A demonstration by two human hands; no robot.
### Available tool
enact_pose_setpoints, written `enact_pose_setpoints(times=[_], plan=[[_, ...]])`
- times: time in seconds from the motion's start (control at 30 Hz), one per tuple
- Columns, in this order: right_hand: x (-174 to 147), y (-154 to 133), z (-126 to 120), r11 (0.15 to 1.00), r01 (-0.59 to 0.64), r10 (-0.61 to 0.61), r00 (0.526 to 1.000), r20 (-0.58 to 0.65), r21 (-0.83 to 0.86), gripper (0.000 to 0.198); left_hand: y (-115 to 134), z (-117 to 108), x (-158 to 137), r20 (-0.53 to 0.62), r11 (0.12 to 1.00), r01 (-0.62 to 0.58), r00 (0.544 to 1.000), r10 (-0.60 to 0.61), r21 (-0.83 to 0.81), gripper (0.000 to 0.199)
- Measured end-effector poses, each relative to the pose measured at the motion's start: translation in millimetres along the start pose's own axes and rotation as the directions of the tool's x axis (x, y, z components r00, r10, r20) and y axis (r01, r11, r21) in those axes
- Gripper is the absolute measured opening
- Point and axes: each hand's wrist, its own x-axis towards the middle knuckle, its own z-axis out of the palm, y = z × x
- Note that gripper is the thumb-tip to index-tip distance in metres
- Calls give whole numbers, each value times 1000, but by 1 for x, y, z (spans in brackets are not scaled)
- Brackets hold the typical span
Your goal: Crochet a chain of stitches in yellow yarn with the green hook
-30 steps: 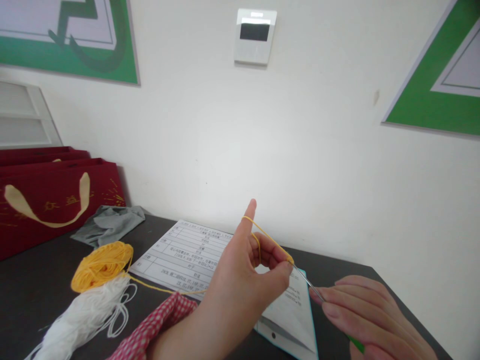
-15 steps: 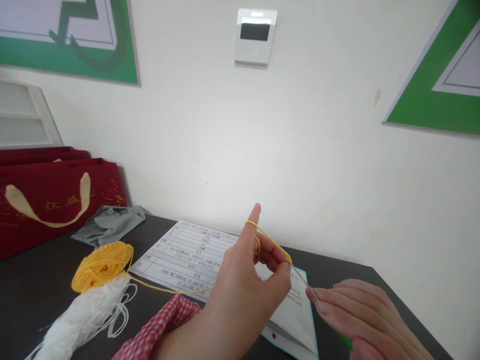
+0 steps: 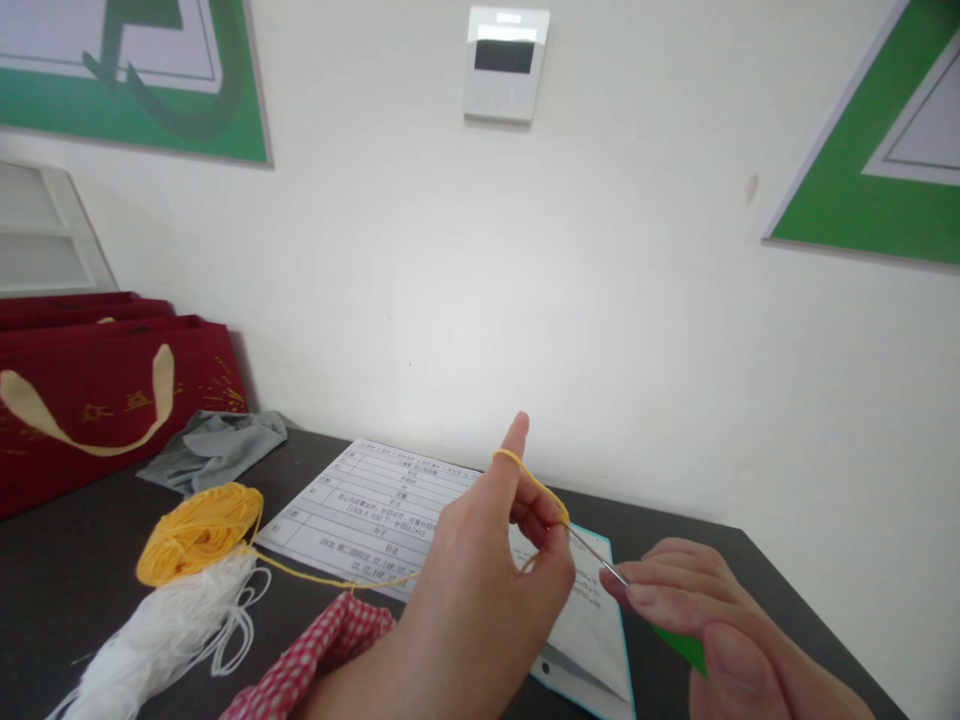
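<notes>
My left hand (image 3: 487, 560) has its index finger raised with yellow yarn (image 3: 536, 474) looped over it. Its thumb and another finger pinch the yarn at the tip of a crochet hook (image 3: 598, 556). My right hand (image 3: 720, 620) grips that hook, whose thin metal shaft points up and left; part of its green handle (image 3: 682, 648) shows under the fingers. From the left hand the strand runs back across the table to a yellow yarn ball (image 3: 199, 535). The small piece of yarn work at the hook tip is mostly hidden by the fingers.
A white yarn skein (image 3: 161, 640) lies in front of the yellow ball. Beneath the hands are a printed sheet (image 3: 337, 520) and a blue-edged booklet (image 3: 592, 640) on the dark table (image 3: 697, 530). Red paper bags (image 3: 112, 390) and a grey cloth (image 3: 217, 445) are at the left.
The yarn between the raised finger and the hook tip has slackened into a curve. The hook and right hand have shifted slightly left, and more of the green handle shows.
</notes>
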Motion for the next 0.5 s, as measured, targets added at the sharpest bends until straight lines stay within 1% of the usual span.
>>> enact_pose_setpoints(times=[0.07,0.13,0.2,0.23,0.3,0.37,0.43,0.47,0.5], plan=[[2,1,-2,999,18,-16,999,52,-38,23,1,-1,1,14,1000,11,1000,-12,15,74],[5,0,-6,990,98,-85,989,118,-106,19,2,-2,2,30,1000,28,999,-28,7,75],[8,-2,-8,975,173,-145,972,186,-139,17,3,-4,4,34,999,35,999,-35,-1,75],[8,-2,-8,974,178,-148,968,201,-139,17,3,-4,4,30,999,32,999,-32,-1,74],[6,-2,-3,987,123,-109,985,137,-101,19,3,-5,4,14,1000,13,1000,-14,15,72],[1,-2,5,1000,1,-1,1000,3,2,22,1,-4,3,-13,998,-25,1000,26,51,70],[-4,-2,14,984,-130,145,982,-121,123,25,0,-3,1,-41,993,-66,997,70,97,69],[-5,-2,18,971,-180,204,967,-152,158,26,-1,-3,1,-51,990,-81,995,87,118,69],[-4,-2,19,965,-201,228,961,-160,166,26,-1,-3,0,-58,987,-90,993,99,134,68]])
